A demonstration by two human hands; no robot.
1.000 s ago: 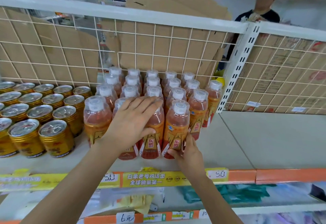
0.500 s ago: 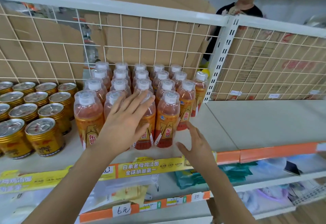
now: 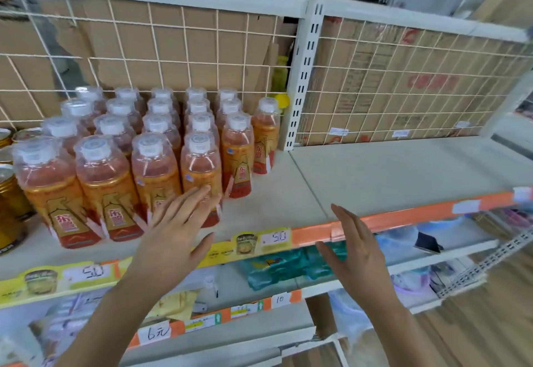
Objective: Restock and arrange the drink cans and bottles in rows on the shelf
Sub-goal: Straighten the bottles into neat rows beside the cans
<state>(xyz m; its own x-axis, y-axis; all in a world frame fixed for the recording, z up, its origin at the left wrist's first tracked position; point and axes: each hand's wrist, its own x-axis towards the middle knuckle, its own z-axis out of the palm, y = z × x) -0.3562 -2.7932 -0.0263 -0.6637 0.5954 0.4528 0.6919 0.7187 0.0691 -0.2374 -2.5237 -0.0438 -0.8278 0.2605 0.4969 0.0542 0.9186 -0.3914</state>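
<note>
Orange bottles (image 3: 106, 182) stand in squared rows at the left of the shelf (image 3: 375, 170), beside gold cans (image 3: 8, 199). A second ago I was pressing the front row; I have let go now, so this block looks done. My left hand (image 3: 173, 239) hovers near it, fingers spread; my right hand (image 3: 360, 257) is open and empty.

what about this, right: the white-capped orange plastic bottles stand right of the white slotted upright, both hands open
No: head view shows the white-capped orange plastic bottles left of the white slotted upright; left hand and right hand open.
</note>
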